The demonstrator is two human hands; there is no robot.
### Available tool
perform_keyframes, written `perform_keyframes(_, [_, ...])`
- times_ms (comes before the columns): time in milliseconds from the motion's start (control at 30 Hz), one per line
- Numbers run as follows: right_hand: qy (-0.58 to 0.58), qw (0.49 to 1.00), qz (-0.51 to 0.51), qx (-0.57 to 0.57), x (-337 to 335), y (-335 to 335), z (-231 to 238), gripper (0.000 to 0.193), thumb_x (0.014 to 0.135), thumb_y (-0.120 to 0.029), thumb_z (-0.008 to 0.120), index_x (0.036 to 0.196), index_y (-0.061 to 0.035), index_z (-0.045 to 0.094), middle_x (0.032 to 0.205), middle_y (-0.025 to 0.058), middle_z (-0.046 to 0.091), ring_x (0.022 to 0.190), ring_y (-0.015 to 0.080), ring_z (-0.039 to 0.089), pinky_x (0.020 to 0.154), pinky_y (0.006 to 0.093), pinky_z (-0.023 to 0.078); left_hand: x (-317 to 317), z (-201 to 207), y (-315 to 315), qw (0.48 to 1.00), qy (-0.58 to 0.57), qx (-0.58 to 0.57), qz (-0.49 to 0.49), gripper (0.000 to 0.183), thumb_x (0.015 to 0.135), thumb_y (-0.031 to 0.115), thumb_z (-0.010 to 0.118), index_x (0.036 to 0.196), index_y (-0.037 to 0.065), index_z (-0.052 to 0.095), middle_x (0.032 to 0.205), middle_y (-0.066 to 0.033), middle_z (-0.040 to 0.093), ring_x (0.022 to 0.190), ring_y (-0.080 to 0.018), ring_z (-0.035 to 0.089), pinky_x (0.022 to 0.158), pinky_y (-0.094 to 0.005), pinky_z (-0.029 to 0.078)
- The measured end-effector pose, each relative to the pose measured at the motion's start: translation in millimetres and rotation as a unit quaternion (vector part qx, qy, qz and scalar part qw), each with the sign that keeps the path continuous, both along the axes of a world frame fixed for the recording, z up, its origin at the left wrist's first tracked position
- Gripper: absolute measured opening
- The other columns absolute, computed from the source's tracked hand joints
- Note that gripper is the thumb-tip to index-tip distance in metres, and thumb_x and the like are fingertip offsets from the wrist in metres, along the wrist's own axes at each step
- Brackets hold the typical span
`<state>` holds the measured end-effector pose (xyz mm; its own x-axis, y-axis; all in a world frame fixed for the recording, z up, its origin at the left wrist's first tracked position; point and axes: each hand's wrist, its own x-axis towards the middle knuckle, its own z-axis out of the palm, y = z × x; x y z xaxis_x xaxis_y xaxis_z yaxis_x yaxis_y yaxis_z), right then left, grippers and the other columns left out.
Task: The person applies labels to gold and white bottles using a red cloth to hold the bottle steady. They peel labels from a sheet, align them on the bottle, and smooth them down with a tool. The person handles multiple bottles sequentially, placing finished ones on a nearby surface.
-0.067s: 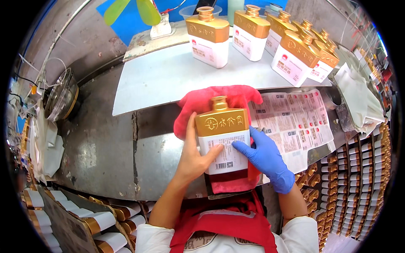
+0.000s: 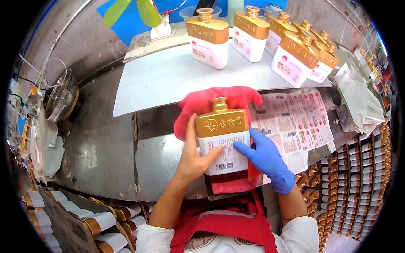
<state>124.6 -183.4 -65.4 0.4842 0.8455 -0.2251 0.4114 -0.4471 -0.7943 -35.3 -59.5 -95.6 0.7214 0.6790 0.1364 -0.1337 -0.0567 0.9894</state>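
At the bottom centre, a red apron (image 2: 232, 225) covers the person's front. Above it, the bare left hand (image 2: 194, 159) grips a gold-and-white bottle (image 2: 223, 139) by its left side, thumb on the white front; the blue-gloved right hand (image 2: 270, 160) holds the right side, its thumb also on the front. The bottle is mid-frame, over a red cloth (image 2: 187, 120) on the metal counter (image 2: 101, 156). Printed sheets (image 2: 297, 126) lie right of centre. Beyond, gold-topped bottles (image 2: 294, 63) stand on a pale board (image 2: 164, 78), upper right; a green-bladed fan (image 2: 147, 12) is upper left.
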Motion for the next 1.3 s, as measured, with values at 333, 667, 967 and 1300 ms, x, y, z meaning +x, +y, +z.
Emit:
perform_keyframes(333, [-0.009,1.000,0.011,-0.011,5,8,7,0.062,0.081,-0.049,0.063,0.129,-0.0110,0.050,0.107,0.0208,0.061,0.099,0.0344,0.060,0.085,0.0410,0.046,2,2,1,0.998,0.001,-0.060,-0.015,0.103,0.076,0.003,0.071,0.146,-0.001,-0.004,0.136,-0.0189,0.040,0.122,-0.0253,0.046,0.100,-0.0352,0.040])
perform_keyframes(667, [0.246,0.965,-0.087,-0.004,29,-23,-23,0.050,0.088,-0.035,0.059,0.127,-0.0045,0.053,0.100,0.0129,0.065,0.081,0.0169,0.061,0.073,0.0274,0.048,-13,-6,-6,0.999,-0.006,-0.001,-0.039,0.093,0.085,0.006,0.060,0.146,0.000,-0.011,0.140,-0.0180,0.034,0.129,-0.0242,0.037,0.106,-0.0350,0.030])
perform_keyframes(967, [0.200,0.930,-0.222,0.213,10,-56,6,0.043,0.082,-0.005,0.062,0.124,-0.0018,0.049,0.110,0.0088,0.057,0.099,0.0170,0.058,0.087,0.0316,0.049,-6,-14,-7,0.999,0.011,0.028,-0.010,0.078,0.094,0.012,0.045,0.145,-0.004,-0.012,0.141,-0.0209,0.032,0.128,-0.0274,0.035,0.108,-0.0350,0.023])
perform_keyframes(1300, [-0.230,0.952,-0.123,0.158,-43,-9,-3,0.038,0.086,-0.011,0.061,0.122,-0.0073,0.050,0.104,0.0167,0.060,0.089,0.0325,0.061,0.073,0.0405,0.050,-2,-9,-12,0.997,0.032,0.064,0.028,0.068,0.099,0.021,0.034,0.144,-0.007,-0.007,0.137,-0.0247,0.038,0.125,-0.0313,0.041,0.106,-0.0343,0.026])
